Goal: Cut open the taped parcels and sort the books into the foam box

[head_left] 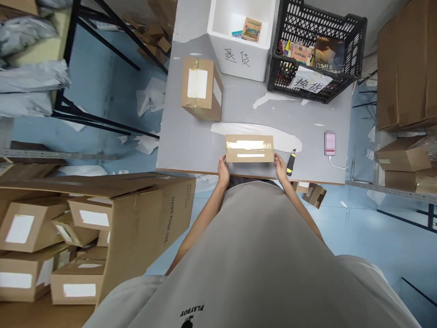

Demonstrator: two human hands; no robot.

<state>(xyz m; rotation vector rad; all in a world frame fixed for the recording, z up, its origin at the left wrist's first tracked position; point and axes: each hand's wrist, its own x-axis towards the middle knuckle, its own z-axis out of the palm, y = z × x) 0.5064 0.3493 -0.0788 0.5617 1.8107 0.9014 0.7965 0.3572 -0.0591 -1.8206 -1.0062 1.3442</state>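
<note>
A small taped cardboard box (pixel 250 156) with white labels is at the front edge of the grey table (pixel 191 150). My left hand (pixel 223 171) grips its left end and my right hand (pixel 280 167) its right end, with fingers curled at the lower corners. Just right of my right hand lies a black and yellow utility knife (pixel 291 163). Farther back on the left stands a taller taped cardboard box (pixel 201 89), also labelled. Whether the small box touches the tabletop, I cannot tell.
At the back are a white bin (pixel 239 59) and a black plastic crate (pixel 316 93), both holding small colourful packs. A phone (pixel 330 143) with a white cable lies at the right. A large carton (pixel 153 218) full of boxes stands at left, shelving (pixel 406 193) at right.
</note>
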